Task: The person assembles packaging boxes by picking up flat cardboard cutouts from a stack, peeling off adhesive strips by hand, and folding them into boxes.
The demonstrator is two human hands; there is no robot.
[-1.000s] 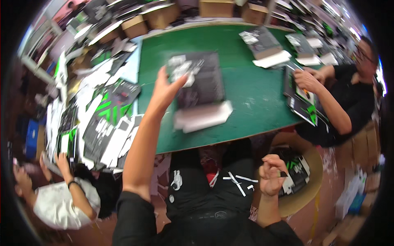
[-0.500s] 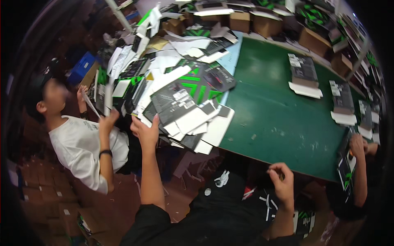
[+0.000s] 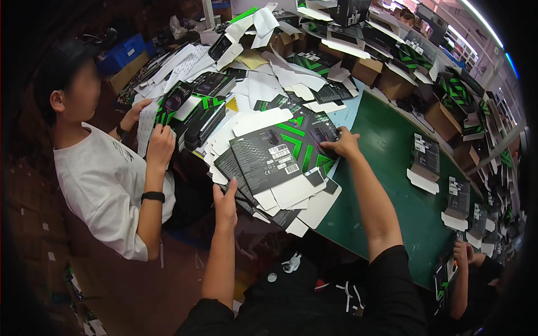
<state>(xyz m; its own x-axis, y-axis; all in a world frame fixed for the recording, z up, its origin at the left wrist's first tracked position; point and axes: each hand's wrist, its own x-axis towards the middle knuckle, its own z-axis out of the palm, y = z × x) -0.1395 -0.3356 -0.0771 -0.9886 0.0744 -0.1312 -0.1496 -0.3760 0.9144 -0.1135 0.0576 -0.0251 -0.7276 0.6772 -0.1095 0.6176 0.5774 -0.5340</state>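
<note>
A pile of flattened printed cartons (image 3: 263,159), black with green stripes and white flaps, lies on the table in front of me. My left hand (image 3: 226,208) is at its near left edge, thumb and fingers apart, close to the stacked card edges. Across the pile, my right hand (image 3: 344,144) reaches to its right edge. Its thumb and fingers are spread over a black and green carton (image 3: 316,131), touching it. The fingertips' undersides are hidden, and neither hand is seen lifting anything.
A person in a white shirt (image 3: 106,190) stands at the left, handling a perforated white sheet (image 3: 147,126). Several partly folded boxes (image 3: 427,157) line the right side of the green table (image 3: 386,134). Another person's hands (image 3: 462,255) work on a carton there. Brown cartons (image 3: 367,71) stand behind.
My right hand has moved from near my body up to the pile's right edge. My left hand has shifted slightly along the near edge. The view has turned rightward and up.
</note>
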